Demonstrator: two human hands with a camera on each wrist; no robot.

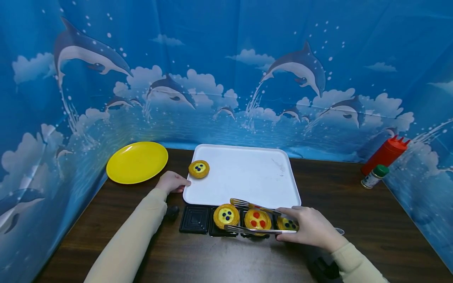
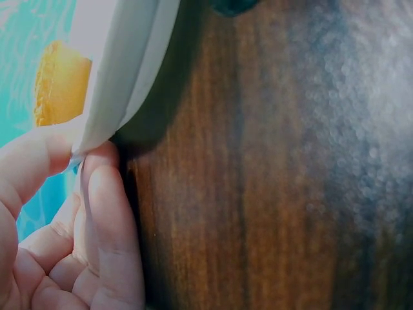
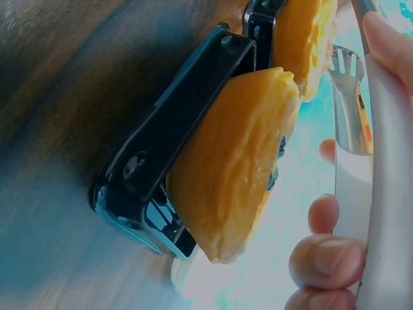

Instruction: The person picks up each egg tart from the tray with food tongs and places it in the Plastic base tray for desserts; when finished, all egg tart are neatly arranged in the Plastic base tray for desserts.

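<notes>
The right hand (image 1: pixel 311 226), at the lower right of the head view, holds the tongs (image 3: pixel 390 194), thumb on one arm and curled fingers on the other; the two arms stand apart. They straddle the red-dotted tart (image 1: pixel 257 220), which sits in the black mould (image 1: pixel 194 220) at the lower middle; whether the metal touches the crust I cannot tell. The left hand (image 1: pixel 173 182) pinches the left rim of the white tray (image 1: pixel 244 177), thumb above and fingers beneath. Done well, the step seems to call for level tongs, low on the crust and clear of the topping, with an even squeeze: the pastry looks likely to flake under a hard one. A straight lift should free the tart without dragging the mould, and care is needed on both sides, since the blue-dotted tart (image 1: pixel 226 216) sits close by the tips and the right-end tart (image 1: pixel 287 224) lies between the arms, near the hand. The left pinch should stay light, holding the tray flat without tipping the tart on it (image 1: pixel 199 169).
</notes>
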